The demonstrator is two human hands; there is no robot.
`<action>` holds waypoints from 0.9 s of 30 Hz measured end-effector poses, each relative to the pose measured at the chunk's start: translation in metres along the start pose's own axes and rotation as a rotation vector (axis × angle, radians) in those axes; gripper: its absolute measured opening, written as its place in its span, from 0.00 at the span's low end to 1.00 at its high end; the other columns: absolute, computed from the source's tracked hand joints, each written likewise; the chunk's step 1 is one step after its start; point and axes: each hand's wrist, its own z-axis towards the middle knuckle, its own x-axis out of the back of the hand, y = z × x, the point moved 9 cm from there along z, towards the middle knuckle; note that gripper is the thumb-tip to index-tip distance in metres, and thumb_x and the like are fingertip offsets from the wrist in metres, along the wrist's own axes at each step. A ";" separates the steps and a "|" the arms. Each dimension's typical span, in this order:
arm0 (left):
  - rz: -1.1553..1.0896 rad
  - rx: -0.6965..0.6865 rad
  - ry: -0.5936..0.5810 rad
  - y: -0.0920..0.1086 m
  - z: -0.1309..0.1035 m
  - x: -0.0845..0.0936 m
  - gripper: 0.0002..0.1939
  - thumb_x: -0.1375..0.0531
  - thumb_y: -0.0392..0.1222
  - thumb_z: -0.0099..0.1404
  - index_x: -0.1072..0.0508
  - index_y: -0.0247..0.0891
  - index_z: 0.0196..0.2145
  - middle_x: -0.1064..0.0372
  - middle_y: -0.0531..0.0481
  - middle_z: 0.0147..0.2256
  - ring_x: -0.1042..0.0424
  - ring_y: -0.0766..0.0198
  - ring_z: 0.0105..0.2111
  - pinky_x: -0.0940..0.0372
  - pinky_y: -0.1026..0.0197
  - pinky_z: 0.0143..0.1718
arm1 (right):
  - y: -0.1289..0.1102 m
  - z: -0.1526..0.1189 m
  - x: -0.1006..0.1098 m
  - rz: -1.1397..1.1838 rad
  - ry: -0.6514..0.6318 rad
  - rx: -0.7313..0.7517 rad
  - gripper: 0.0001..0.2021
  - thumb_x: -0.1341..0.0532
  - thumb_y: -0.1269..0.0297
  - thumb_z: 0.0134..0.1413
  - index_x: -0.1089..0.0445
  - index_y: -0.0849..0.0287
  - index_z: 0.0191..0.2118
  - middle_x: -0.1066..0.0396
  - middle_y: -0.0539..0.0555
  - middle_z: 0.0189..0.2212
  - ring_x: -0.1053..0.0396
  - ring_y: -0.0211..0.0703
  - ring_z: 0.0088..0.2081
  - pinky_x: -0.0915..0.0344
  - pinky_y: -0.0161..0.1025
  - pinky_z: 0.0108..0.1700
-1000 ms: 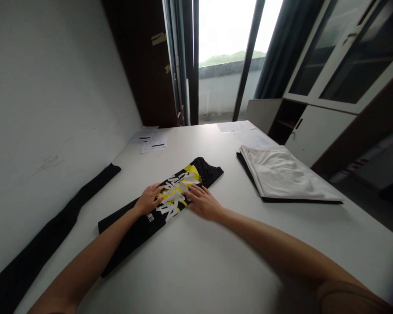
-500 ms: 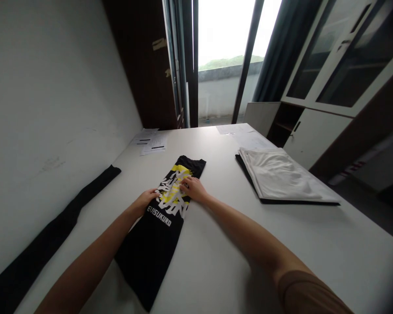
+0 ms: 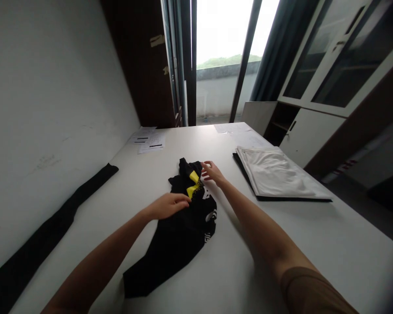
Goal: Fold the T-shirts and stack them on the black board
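Observation:
A black T-shirt (image 3: 180,244) with a yellow and white print lies bunched on the white table (image 3: 236,257). Its lower part stretches flat toward me, while the printed part is rumpled and turned over, so most of the lettering is hidden. My left hand (image 3: 170,205) is closed at the middle of the shirt, thumb and fingers pinching cloth beside the yellow patch. At the shirt's far right edge is my right hand (image 3: 213,172), fingers apart and curved, with the fingertips close to or touching the fabric; no grip shows.
Folded white cloth (image 3: 275,172) is stacked over black cloth at the table's right. A long black strip of fabric (image 3: 62,213) runs along the left wall. Paper sheets (image 3: 152,141) lie at the far left, others (image 3: 232,127) at the far edge. Cabinets (image 3: 314,131) stand at the right.
The shirt has gone from lying flat with its print showing to being bunched and partly turned over. My left hand moved right with the cloth; my right hand moved up and right, its fingers spreading.

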 end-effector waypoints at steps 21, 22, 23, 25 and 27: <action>0.676 0.536 0.661 -0.168 0.027 0.102 0.08 0.48 0.44 0.74 0.31 0.41 0.43 0.29 0.42 0.47 0.31 0.53 0.49 0.38 0.54 0.49 | -0.003 -0.004 0.054 -0.747 0.365 0.034 0.10 0.43 0.64 0.64 0.25 0.57 0.43 0.26 0.61 0.42 0.30 0.52 0.44 0.35 0.42 0.43; 0.694 0.536 0.694 -0.166 0.023 0.103 0.08 0.47 0.44 0.73 0.31 0.41 0.43 0.30 0.42 0.47 0.32 0.52 0.49 0.38 0.53 0.50 | -0.012 -0.007 0.047 -0.773 0.383 0.105 0.11 0.45 0.64 0.65 0.26 0.57 0.44 0.28 0.62 0.44 0.31 0.53 0.46 0.35 0.43 0.44; 0.713 0.523 0.731 -0.162 0.020 0.103 0.07 0.47 0.43 0.73 0.31 0.41 0.44 0.31 0.41 0.48 0.33 0.51 0.51 0.38 0.53 0.50 | -0.022 -0.011 0.037 -0.794 0.390 0.197 0.11 0.46 0.64 0.66 0.26 0.57 0.45 0.29 0.62 0.45 0.32 0.54 0.48 0.35 0.44 0.46; 0.739 0.450 0.797 -0.149 0.019 0.099 0.09 0.45 0.42 0.71 0.31 0.40 0.46 0.33 0.40 0.51 0.35 0.49 0.53 0.39 0.51 0.52 | -0.042 -0.022 0.004 -0.825 0.335 0.390 0.12 0.47 0.62 0.68 0.26 0.56 0.47 0.31 0.62 0.46 0.35 0.56 0.51 0.36 0.46 0.50; 0.724 0.328 0.779 -0.136 0.028 0.089 0.13 0.44 0.42 0.70 0.32 0.40 0.51 0.35 0.40 0.54 0.36 0.49 0.55 0.40 0.50 0.55 | -0.053 -0.033 -0.034 -0.856 0.215 0.521 0.13 0.45 0.57 0.68 0.28 0.54 0.50 0.31 0.61 0.47 0.36 0.56 0.52 0.37 0.47 0.52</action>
